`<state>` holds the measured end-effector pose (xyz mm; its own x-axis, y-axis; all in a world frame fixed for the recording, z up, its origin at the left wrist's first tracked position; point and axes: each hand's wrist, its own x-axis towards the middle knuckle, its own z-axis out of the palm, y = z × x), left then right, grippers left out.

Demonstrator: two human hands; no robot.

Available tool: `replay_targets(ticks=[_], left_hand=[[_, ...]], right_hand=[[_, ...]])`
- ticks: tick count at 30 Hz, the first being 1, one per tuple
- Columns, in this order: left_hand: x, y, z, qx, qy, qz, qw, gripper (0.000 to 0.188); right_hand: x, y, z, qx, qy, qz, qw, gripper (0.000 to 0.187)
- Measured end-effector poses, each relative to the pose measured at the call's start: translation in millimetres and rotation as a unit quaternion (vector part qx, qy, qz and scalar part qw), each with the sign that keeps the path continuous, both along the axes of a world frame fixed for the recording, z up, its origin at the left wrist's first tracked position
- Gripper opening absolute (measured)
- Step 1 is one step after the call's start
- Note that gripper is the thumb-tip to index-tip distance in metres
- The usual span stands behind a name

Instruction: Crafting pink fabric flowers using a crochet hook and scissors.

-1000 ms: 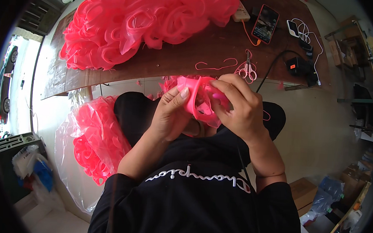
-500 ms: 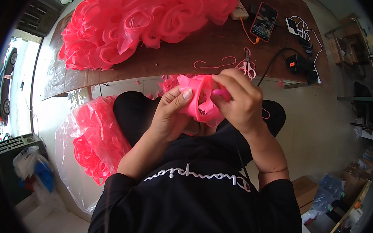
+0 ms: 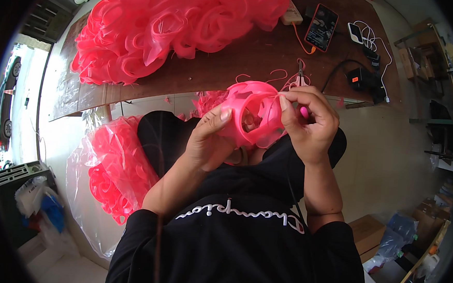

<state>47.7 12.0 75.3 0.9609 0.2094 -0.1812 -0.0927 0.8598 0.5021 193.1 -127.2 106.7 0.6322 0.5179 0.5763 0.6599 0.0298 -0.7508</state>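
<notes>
Over my lap, a bright pink, translucent plastic-looking piece (image 3: 276, 130) with round, rimmed openings stretches between both hands. My left hand (image 3: 210, 132) is closed on its left side, the thumb lying on the rim. At the piece's upper right edge, my right hand (image 3: 316, 123) pinches with thumb and index finger. A small magenta rounded end (image 3: 304, 112) shows among the right hand's curled fingers; what tool it belongs to is hidden. Just beyond the right hand lie scissors (image 3: 299, 82) with pale pink handles, beside a thin pink cord (image 3: 278, 71).
A big heap of pink ruffled pieces (image 3: 155, 33) covers the brown table's (image 3: 200, 70) far left. Another lot fills a clear plastic bag (image 3: 79, 169) by my left leg. A phone (image 3: 322, 28), white cable (image 3: 384, 58) and black adapter (image 3: 362, 79) sit at the right.
My right hand has shifted right and turned, pinching the edge and pulling the pink piece wider. The piece's opening now faces up more. My left hand keeps its hold.
</notes>
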Motion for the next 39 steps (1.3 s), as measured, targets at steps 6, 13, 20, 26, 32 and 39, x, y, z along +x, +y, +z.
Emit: replay_targets(ticks=[6, 13, 20, 26, 32, 39], left_hand=[[6.7, -3.0, 2.3, -0.148, 0.104, -0.094, 0.979, 0.075], [7.5, 14.8, -0.2, -0.08, 0.102, -0.204, 0.97, 0.051], [0.3, 2.2, -7.7, -0.076, 0.12, -0.2, 0.969, 0.038], [-1.8, -10.8, -16.8, -0.112, 0.151, -0.241, 0.952, 0.047], [3.7, -4.0, -32.6, -0.337, -0.105, -0.209, 0.912, 0.035], [-1.1, -6.7, -7.9, -0.273, 0.054, -0.142, 0.95, 0.034]], right_hand=[[-11.7, 2.9, 10.0, -0.006, -0.053, 0.054, 0.997, 0.007], [-13.4, -14.7, 16.2, -0.07, 0.018, 0.275, 0.959, 0.01], [-4.9, -30.1, 18.9, -0.105, 0.107, 0.265, 0.953, 0.01], [-9.0, -37.3, 26.3, -0.16, 0.12, 0.3, 0.933, 0.013], [-10.0, -44.8, 32.2, -0.167, 0.1, 0.341, 0.92, 0.017], [-7.8, -43.4, 29.4, -0.058, 0.113, 0.156, 0.98, 0.016]])
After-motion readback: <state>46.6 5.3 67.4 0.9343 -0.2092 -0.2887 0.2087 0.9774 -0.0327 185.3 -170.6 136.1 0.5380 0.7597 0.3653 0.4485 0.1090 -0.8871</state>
